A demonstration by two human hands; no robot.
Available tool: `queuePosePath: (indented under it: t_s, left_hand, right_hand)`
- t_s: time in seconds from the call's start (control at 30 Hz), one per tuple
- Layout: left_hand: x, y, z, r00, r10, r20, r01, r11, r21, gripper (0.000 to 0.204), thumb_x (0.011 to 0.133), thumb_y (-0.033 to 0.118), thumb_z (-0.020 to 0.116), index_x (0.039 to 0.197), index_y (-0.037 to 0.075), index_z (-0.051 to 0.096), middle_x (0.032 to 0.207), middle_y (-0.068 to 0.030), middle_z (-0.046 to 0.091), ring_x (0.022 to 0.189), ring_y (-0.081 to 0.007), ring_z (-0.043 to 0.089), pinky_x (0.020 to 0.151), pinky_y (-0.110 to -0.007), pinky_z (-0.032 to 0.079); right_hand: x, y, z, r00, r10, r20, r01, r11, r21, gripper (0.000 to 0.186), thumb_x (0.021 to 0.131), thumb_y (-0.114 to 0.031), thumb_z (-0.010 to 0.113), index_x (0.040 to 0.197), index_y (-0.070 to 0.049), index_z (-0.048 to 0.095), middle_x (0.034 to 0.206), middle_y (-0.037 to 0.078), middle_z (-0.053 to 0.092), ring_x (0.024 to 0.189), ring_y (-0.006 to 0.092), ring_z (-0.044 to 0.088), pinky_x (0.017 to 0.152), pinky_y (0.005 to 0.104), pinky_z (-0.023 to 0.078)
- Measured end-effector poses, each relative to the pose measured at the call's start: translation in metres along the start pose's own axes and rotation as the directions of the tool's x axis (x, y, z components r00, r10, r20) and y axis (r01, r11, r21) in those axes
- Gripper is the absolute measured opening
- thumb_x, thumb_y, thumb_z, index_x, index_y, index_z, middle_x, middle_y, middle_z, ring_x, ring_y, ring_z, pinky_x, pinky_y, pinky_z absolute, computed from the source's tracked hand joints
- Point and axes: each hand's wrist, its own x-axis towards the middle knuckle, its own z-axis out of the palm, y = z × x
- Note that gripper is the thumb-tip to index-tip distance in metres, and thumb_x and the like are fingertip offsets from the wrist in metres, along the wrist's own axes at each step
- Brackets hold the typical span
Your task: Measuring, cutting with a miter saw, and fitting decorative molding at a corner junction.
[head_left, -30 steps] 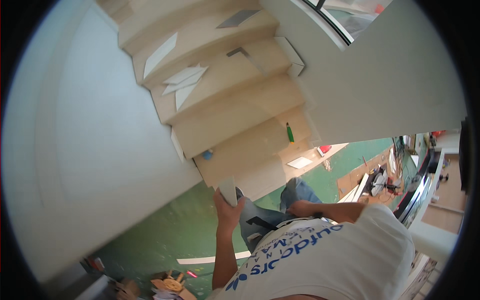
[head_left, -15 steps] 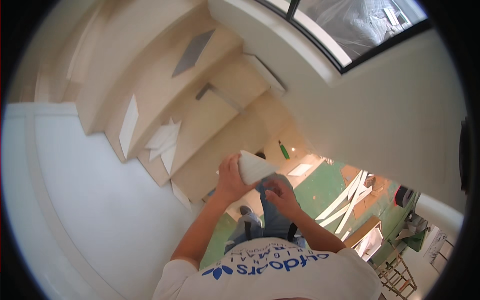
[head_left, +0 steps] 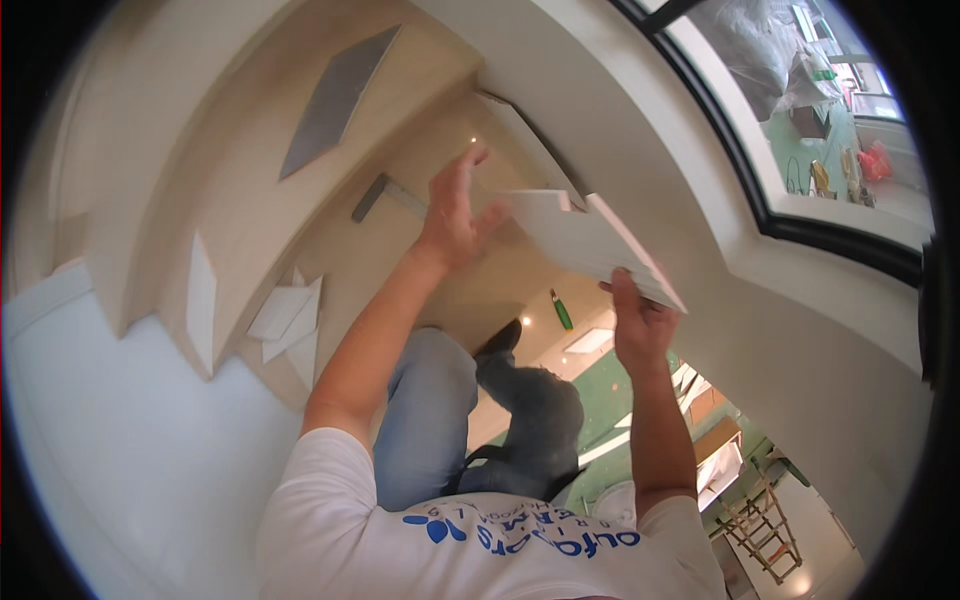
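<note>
The staircase is pale beige, and on it lie a grey slab, white offcuts and a green tool. Over the staircase, the panel is white; beside the staircase the wall is bluish white and the window frame black. The person at the staircase wears blue jeans and a white shirt patterned with blue lettering and a blue petal motif.
</note>
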Motion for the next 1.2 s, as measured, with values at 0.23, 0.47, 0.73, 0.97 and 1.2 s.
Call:
queuePosePath:
  t_s: [0.23,0.47,0.73,0.97,1.2]
  left_hand:
    - [0.084,-0.193,0.144,0.958,-0.271,-0.096,0.220,0.904,-0.367,0.030,0.106,0.028,0.062,0.113,-0.001,0.065,0.100,-0.0180,0.071,0.092,-0.0300,0.069,0.081,-0.042,0.054]
    - [0.087,-0.202,0.156,0.976,-0.207,-0.074,0.174,0.933,-0.314,0.023,0.101,0.023,0.063,0.096,0.000,0.061,0.088,-0.0200,0.068,0.079,-0.0377,0.066,0.073,-0.046,0.053]
    - [0.098,-0.202,0.151,0.968,-0.245,-0.052,0.211,0.910,-0.357,0.021,0.099,0.020,0.063,0.092,0.000,0.062,0.077,-0.0139,0.063,0.069,-0.0305,0.061,0.067,-0.043,0.051]
    - [0.084,-0.200,0.155,0.976,-0.106,-0.189,0.052,0.962,-0.270,0.013,0.097,0.013,0.065,0.096,0.000,0.068,0.080,-0.0110,0.065,0.071,-0.0276,0.063,0.070,-0.040,0.053]
    - [0.075,-0.212,0.167,0.954,0.079,-0.289,-0.101,0.993,-0.064,0.020,0.099,0.012,0.064,0.113,-0.002,0.070,0.093,-0.0154,0.069,0.078,-0.0286,0.067,0.076,-0.041,0.055]
  right_hand:
    - [0.085,0.073,0.058,0.972,-0.227,-0.064,0.209,0.955,-0.211,0.020,0.102,-0.006,0.069,0.118,0.007,0.069,0.100,0.010,0.074,0.086,0.0166,0.071,0.075,0.0314,0.061]
    - [0.138,0.079,0.123,0.958,-0.208,-0.196,0.129,0.927,-0.353,0.018,0.099,-0.008,0.074,0.107,0.008,0.072,0.092,0.012,0.075,0.073,0.0155,0.069,0.066,0.0283,0.058]
    - [0.169,0.089,0.140,0.942,-0.285,-0.179,0.199,0.901,-0.384,0.023,0.098,-0.005,0.071,0.115,0.011,0.069,0.104,0.019,0.074,0.076,0.0187,0.070,0.069,0.0314,0.059]
    - [0.170,0.121,0.133,0.962,-0.271,-0.019,0.240,0.879,-0.412,0.026,0.099,-0.005,0.067,0.118,0.012,0.065,0.111,0.026,0.073,0.082,0.0226,0.072,0.072,0.0318,0.059]
    - [0.173,0.127,0.130,0.972,-0.228,0.057,0.227,0.852,-0.472,0.022,0.099,-0.005,0.068,0.114,0.010,0.070,0.099,0.021,0.076,0.085,0.0247,0.072,0.080,0.0335,0.057]
